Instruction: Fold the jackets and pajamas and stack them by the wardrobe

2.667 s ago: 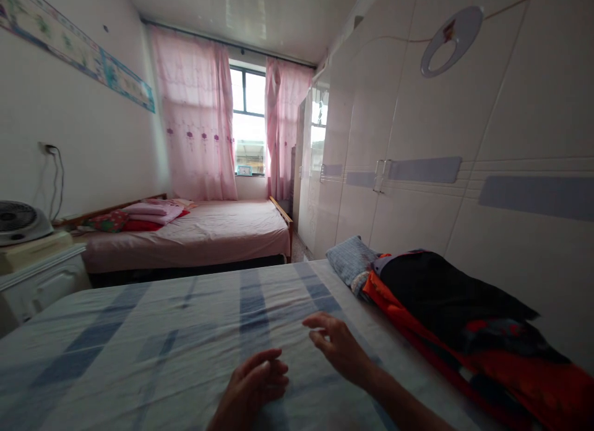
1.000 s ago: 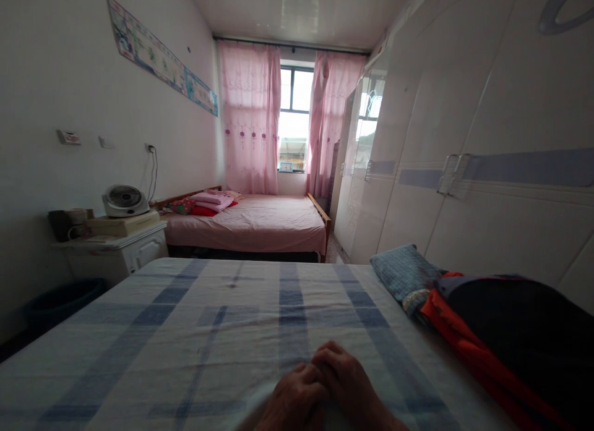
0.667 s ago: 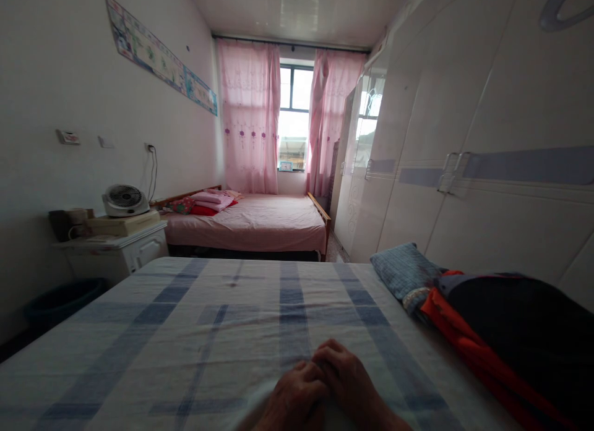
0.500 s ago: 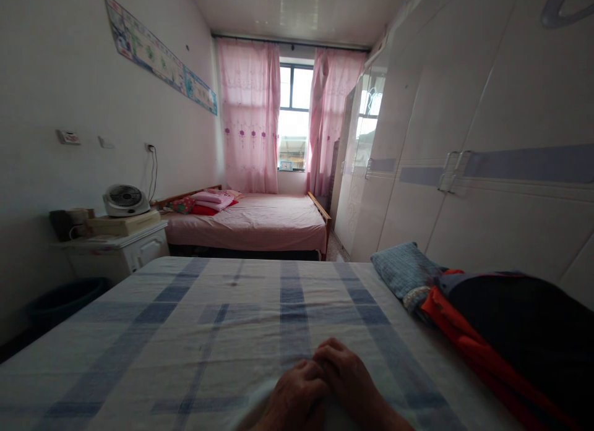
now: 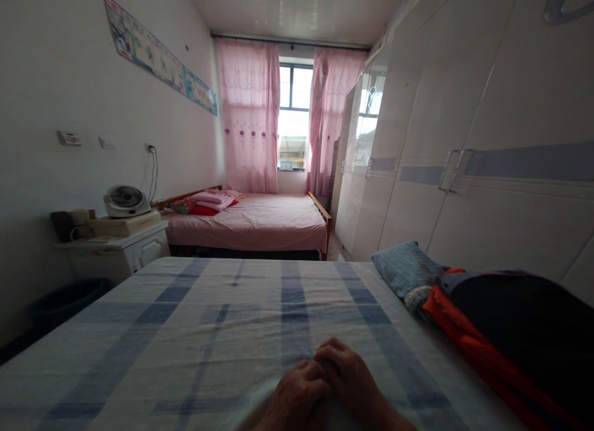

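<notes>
My left hand (image 5: 297, 399) and my right hand (image 5: 349, 381) lie side by side at the bottom middle, knuckles up and touching each other. Both rest on the blue-and-white checked bed sheet (image 5: 208, 332). Their fingers are curled under, so what they hold, if anything, is hidden. A pale fold of sheet shows just left of my left hand. To the right lies a pile of folded bedding: a blue-grey pillow (image 5: 406, 275), an orange-red layer (image 5: 459, 341) and a black layer (image 5: 520, 323) on top.
White wardrobe doors (image 5: 464, 190) line the right side. Ahead stands a second bed with a pink sheet (image 5: 260, 224) below a window with pink curtains (image 5: 245, 115). A white nightstand (image 5: 120, 251) with a small fan (image 5: 125, 200) stands at the left, with a dark bin (image 5: 60, 298) beside it.
2.7 s ago my hands were apart and open over the sheet; since then they came together with fingers curled. Over the last second they have barely moved.
</notes>
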Demonstrator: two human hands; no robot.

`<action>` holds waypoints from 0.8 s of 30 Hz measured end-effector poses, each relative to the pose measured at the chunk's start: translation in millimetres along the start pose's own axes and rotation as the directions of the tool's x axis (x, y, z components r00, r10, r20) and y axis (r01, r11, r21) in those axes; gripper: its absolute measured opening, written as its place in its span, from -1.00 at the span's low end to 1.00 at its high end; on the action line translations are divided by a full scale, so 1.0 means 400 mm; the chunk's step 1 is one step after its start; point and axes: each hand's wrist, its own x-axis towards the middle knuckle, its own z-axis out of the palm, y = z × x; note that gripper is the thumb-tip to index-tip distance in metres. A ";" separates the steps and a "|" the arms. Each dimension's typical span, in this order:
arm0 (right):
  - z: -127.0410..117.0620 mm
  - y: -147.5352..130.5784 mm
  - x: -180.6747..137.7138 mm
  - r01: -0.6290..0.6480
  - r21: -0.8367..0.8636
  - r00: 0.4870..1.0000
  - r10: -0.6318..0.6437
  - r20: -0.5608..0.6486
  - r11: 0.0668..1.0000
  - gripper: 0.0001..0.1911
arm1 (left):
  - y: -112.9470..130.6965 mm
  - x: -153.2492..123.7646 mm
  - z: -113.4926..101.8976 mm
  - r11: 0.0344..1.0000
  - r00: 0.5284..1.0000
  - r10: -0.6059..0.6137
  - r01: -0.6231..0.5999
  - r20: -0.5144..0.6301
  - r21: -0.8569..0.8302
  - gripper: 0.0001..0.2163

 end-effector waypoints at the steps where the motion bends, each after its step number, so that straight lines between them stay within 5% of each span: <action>1: 0.001 0.001 0.000 0.000 0.002 1.000 0.000 -0.002 1.000 -0.80 | -0.002 0.000 0.001 1.000 1.000 0.002 -0.002 0.003 -0.001 -0.84; 24: 0.006 0.007 -0.001 -0.007 -0.003 1.000 0.007 -0.004 1.000 -0.80 | 0.006 -0.001 -0.003 0.999 0.999 -0.032 0.032 0.006 0.000 -0.80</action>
